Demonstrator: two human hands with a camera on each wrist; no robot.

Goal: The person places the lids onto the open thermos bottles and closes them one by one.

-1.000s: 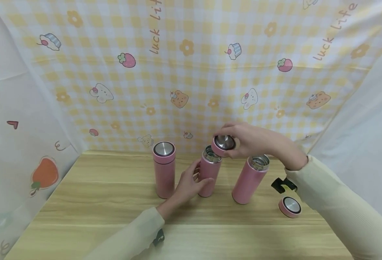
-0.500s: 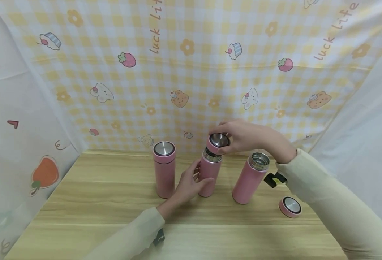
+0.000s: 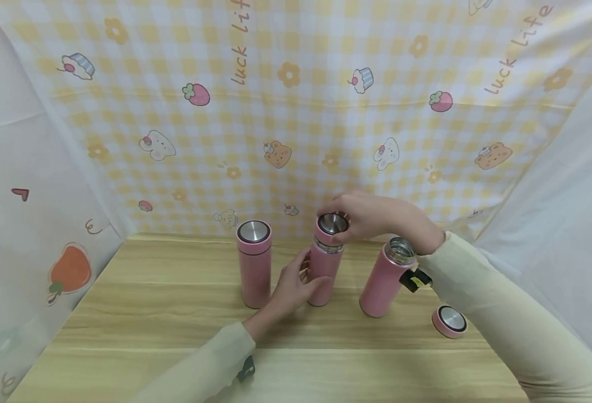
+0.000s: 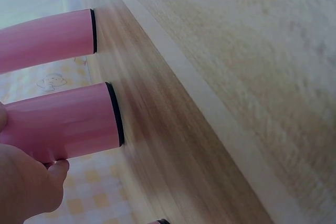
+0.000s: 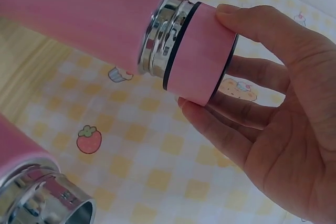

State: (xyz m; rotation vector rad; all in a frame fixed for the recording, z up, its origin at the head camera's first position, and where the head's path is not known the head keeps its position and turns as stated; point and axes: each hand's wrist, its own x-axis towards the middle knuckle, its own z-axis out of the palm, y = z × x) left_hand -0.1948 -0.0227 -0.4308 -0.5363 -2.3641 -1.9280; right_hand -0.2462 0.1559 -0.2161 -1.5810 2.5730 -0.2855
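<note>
My left hand (image 3: 294, 285) grips the body of the middle pink thermos bottle (image 3: 327, 266), which stands upright on the table. My right hand (image 3: 371, 215) pinches a pink lid (image 5: 202, 53) with a steel disc top between thumb and fingertips. That lid sits over the bottle's steel neck (image 5: 165, 35), and part of the threaded metal still shows below its black rim. In the left wrist view, the thumb and fingers of the left hand (image 4: 31, 184) lie around the bottle's lower body (image 4: 68, 124).
A lidded pink bottle (image 3: 255, 274) stands to the left. To the right is an uncapped pink bottle (image 3: 383, 285) with its steel mouth showing. Its near right has a loose lid (image 3: 449, 322) lying on the wooden table (image 3: 175, 330). A checked cloth (image 3: 200, 140) hangs behind.
My right hand has brought the lid left and down, from beside the middle bottle's mouth onto its neck. The left hand keeps its grip on the bottle.
</note>
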